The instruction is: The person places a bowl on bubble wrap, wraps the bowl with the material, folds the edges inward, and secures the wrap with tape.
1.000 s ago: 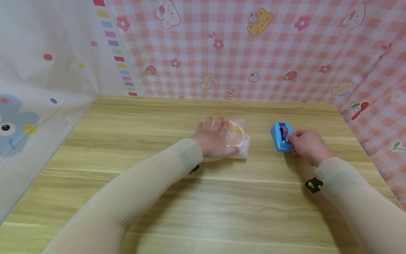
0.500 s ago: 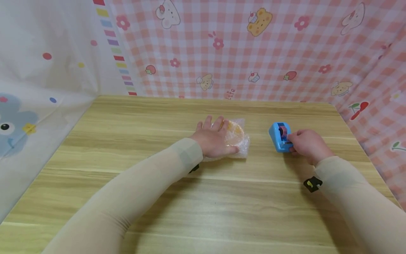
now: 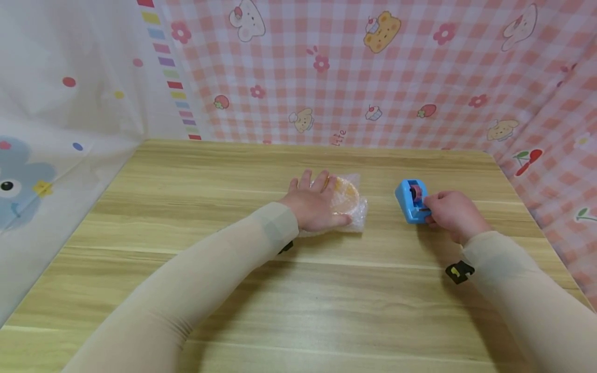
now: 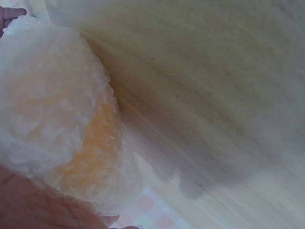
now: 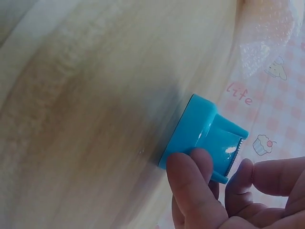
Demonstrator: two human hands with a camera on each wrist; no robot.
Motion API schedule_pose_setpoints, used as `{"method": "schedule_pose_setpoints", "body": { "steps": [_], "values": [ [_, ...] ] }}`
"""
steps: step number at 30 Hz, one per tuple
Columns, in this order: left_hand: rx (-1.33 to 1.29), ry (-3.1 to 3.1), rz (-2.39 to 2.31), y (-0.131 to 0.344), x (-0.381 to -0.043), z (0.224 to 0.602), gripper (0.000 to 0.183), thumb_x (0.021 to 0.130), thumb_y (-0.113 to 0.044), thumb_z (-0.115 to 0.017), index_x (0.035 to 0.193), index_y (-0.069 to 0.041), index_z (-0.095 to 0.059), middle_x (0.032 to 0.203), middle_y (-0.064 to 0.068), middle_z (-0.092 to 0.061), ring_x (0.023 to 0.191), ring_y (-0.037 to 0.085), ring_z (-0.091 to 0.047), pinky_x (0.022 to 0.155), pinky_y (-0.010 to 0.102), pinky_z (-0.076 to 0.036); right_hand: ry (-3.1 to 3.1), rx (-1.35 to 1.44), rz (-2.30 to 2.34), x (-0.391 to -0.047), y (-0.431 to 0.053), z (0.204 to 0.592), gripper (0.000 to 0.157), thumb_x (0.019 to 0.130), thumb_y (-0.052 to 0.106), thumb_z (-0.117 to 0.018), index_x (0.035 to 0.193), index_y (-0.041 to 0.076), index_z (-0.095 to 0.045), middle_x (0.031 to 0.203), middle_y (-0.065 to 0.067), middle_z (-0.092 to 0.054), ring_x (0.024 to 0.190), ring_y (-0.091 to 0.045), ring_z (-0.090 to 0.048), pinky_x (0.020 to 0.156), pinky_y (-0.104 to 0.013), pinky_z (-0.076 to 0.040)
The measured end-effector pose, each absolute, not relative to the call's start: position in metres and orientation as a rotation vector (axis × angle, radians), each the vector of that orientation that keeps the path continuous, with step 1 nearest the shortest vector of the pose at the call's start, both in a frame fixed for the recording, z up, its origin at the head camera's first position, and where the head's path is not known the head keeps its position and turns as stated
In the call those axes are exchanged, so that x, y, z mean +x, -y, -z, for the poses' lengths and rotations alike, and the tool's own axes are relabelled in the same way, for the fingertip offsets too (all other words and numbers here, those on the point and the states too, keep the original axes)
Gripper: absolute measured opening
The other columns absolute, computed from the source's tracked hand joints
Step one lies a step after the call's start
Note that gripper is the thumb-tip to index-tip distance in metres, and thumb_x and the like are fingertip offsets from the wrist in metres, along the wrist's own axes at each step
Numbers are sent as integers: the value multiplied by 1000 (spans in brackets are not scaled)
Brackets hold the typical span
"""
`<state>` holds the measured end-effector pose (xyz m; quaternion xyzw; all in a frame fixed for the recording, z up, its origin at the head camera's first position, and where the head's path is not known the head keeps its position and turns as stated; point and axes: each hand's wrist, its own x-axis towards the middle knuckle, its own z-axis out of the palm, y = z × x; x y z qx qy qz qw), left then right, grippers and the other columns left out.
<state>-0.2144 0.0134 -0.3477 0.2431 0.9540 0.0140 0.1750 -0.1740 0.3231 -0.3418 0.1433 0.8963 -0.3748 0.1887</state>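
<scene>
A round yellow-orange item (image 3: 346, 192) lies inside clear bubble wrap (image 3: 359, 221) at mid-table. My left hand (image 3: 311, 208) rests spread over the left part of this packet, fingers straight; the left wrist view shows the wrapped bundle (image 4: 43, 100) beneath the palm. To the right stands a blue tape dispenser (image 3: 406, 204) with a small pinkish tape roll (image 3: 416, 193) in it. My right hand (image 3: 454, 211) grips its front end. In the right wrist view, fingers (image 5: 190, 183) press the dispenser's side, while thumb and fingertip meet beside the serrated blade (image 5: 232, 157). No tape strip shows between them.
The wood-grain table (image 3: 317, 305) runs back to a pink checked cloth (image 3: 280, 62) with cartoon prints. A white cloth (image 3: 107, 62) hangs at the left. Dark wrist camera mounts (image 3: 459, 272) hang below the sleeves.
</scene>
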Motion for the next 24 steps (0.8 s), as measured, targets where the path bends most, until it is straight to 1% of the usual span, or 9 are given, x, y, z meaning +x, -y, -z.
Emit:
{"method": "schedule_pose_setpoints", "body": {
  "steps": [5, 8, 10, 13, 16, 18, 21, 24],
  "values": [
    [686, -2694, -37, -13, -215, 347, 111, 93, -88, -33, 171, -17, 4, 180, 5, 8, 164, 41, 8, 131, 62, -4, -2494, 412, 1107, -174, -323, 343, 56, 114, 27, -31, 146, -19, -39, 134, -30, -48, 110, -32, -58, 98, -40, -60],
    [690, -2691, -38, -13, -215, 347, 112, 94, -88, -33, 171, -16, 4, 180, 5, 8, 164, 42, 8, 131, 63, -5, -2457, 411, 1155, -174, -324, 344, 58, 114, 28, -29, 149, -19, -36, 137, -31, -46, 112, -31, -60, 99, -40, -60],
    [690, -2689, -40, -13, -215, 346, 112, 94, -88, -33, 171, -16, 4, 180, 5, 8, 164, 42, 8, 131, 63, -5, -2427, 408, 1212, -174, -324, 345, 60, 114, 29, -28, 150, -19, -34, 139, -32, -45, 110, -28, -63, 98, -38, -61],
    [688, -2684, -40, -13, -215, 346, 112, 94, -88, -32, 170, -17, 5, 179, 5, 9, 164, 41, 9, 131, 63, -4, -2385, 419, 1298, -174, -324, 346, 65, 114, 33, -28, 153, -18, -31, 142, -31, -44, 103, -21, -67, 94, -33, -62],
    [685, -2683, -39, -13, -215, 347, 112, 93, -89, -32, 170, -17, 5, 179, 4, 9, 164, 41, 10, 131, 63, -3, -2355, 451, 1355, -174, -324, 347, 68, 114, 37, -27, 156, -16, -29, 140, -27, -45, 95, -12, -68, 90, -29, -62],
    [684, -2683, -42, -14, -215, 347, 112, 93, -89, -33, 170, -17, 5, 179, 4, 9, 164, 41, 10, 131, 63, -3, -2348, 469, 1373, -175, -324, 348, 68, 114, 37, -28, 157, -16, -28, 137, -24, -46, 91, -9, -68, 89, -27, -62],
    [682, -2686, -43, -14, -216, 347, 112, 93, -88, -33, 170, -17, 5, 180, 5, 8, 164, 42, 10, 131, 63, -4, -2347, 484, 1382, -175, -323, 349, 67, 114, 36, -29, 158, -15, -27, 135, -22, -47, 88, -7, -68, 89, -26, -62],
    [680, -2686, -41, -14, -216, 347, 112, 93, -88, -33, 170, -16, 5, 180, 5, 8, 164, 42, 9, 131, 63, -5, -2354, 483, 1371, -175, -323, 349, 66, 114, 35, -30, 157, -15, -28, 137, -22, -48, 90, -8, -68, 89, -26, -62]
  ]
}}
